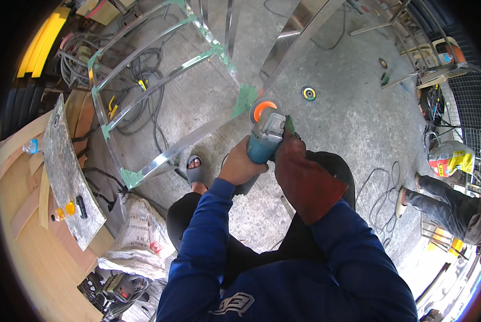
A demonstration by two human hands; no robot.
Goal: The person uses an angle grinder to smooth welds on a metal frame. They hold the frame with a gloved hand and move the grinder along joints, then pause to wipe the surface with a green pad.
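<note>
Left hand, bare, is wrapped around the teal body of an angle grinder, with the thumb laid across its rear; right hand, in a dark red glove, lies against the tool's right side, its fingers largely hidden, so that how far they are closed cannot be told. Blue sleeves run up to both wrists, and dark trousers show between the forearms. Sandal, grey and open-toed, is seen on the foot to the left of the grinder.

At the grinder's front end, an orange-centred disc stands beside a green-taped corner of a metal frame; whether the two touch cannot be made out. Green tape also covers the other visible joints of this ladder-like frame, which extends to the left and away from the person.

To the left lies a crumpled white sack, near a metal sheet resting on wooden boards. On the concrete floor, beyond the grinder and to its right, is a small round disc with a yellow ring. Farther right, another person's legs appear near a red-and-yellow bag.
</note>
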